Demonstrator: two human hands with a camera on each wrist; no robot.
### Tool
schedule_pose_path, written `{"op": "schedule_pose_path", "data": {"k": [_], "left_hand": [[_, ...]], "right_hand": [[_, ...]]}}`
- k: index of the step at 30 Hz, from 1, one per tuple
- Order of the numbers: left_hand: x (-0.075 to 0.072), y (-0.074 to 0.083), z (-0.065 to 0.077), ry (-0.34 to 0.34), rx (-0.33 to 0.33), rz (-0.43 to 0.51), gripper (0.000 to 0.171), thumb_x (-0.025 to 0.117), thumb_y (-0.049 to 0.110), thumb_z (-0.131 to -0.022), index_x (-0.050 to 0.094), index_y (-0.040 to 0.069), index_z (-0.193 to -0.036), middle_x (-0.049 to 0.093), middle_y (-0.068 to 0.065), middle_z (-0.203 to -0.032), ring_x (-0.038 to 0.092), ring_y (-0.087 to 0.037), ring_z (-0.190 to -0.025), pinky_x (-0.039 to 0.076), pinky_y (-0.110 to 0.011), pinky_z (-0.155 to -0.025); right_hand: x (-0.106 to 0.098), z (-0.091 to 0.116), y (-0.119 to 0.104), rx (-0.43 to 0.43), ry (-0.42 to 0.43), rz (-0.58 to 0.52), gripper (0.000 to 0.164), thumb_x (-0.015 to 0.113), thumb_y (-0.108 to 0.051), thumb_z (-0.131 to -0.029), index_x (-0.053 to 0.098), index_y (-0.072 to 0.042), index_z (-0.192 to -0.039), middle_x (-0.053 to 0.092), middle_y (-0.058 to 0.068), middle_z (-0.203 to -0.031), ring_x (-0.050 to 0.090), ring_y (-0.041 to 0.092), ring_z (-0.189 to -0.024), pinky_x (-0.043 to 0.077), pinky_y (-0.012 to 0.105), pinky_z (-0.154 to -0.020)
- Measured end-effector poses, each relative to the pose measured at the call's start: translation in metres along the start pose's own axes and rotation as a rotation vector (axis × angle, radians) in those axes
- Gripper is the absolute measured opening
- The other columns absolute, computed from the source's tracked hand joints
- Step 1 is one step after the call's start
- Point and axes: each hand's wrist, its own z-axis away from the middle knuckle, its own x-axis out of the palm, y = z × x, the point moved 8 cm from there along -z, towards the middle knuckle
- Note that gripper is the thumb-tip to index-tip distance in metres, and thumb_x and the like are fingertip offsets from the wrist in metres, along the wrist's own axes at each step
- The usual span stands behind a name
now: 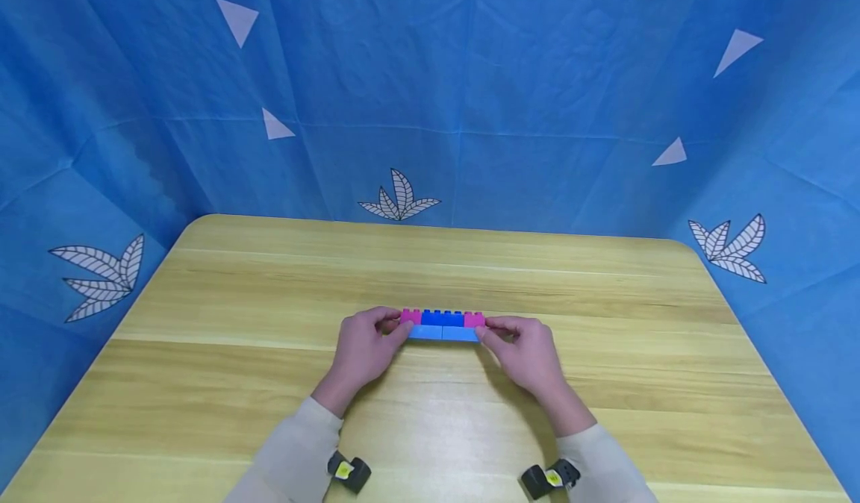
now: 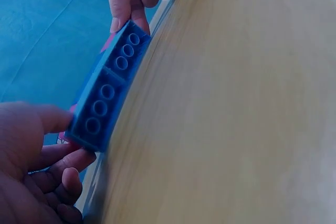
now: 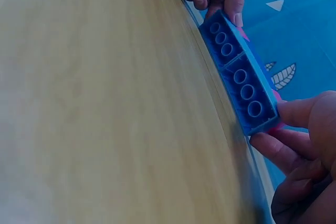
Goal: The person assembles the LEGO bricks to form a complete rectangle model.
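Observation:
Both hands hold one joined strip of toy building bricks above the table. Its lower row is two light blue bricks (image 1: pixel 442 333) set end to end; on top sit a dark blue brick (image 1: pixel 443 319) and a pink brick (image 1: pixel 474 319) at either end, studs up. My left hand (image 1: pixel 364 345) pinches the left end between thumb and fingers. At the right end, my right hand (image 1: pixel 526 352) pinches likewise. The wrist views show the hollow undersides of the light blue bricks (image 2: pixel 107 92), with round tubes inside; the upper bricks are mostly hidden there.
A wooden table (image 1: pixel 269 286) lies beneath the hands. Blue cloth (image 1: pixel 376 55) with white triangles and leaf prints hangs behind the table and along both sides. Each sleeve carries a small black wrist device (image 1: pixel 349 473) near the front edge of the view.

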Motion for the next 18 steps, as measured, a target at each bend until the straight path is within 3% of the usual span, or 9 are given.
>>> {"op": "schedule_pose_path", "data": {"k": [7, 18], "left_hand": [[0.0032, -0.0013, -0.0033, -0.001, -0.036, 0.002, 0.032, 0.073, 0.029, -0.093, 0.074, 0.004, -0.113, 0.070, 0.000, -0.086, 0.062, -0.016, -0.077, 0.052, -0.034, -0.070], [0.0036, 0.0026, -0.0040, 0.002, -0.038, -0.030, 0.032, 0.071, 0.030, -0.095, 0.075, 0.003, -0.111, 0.066, 0.001, -0.080, 0.056, -0.019, -0.072, 0.049, -0.034, -0.066]], "right_hand": [[0.0005, -0.0043, -0.0001, 0.013, 0.013, 0.023, 0.023, 0.074, -0.025, -0.092, 0.079, -0.006, -0.103, 0.075, 0.005, -0.096, 0.070, 0.021, -0.089, 0.055, 0.040, -0.078], [0.0023, -0.0053, 0.0036, 0.078, 0.007, -0.002, 0.023, 0.073, -0.027, -0.093, 0.079, -0.006, -0.102, 0.074, 0.005, -0.095, 0.069, 0.021, -0.089, 0.054, 0.037, -0.072]]}}
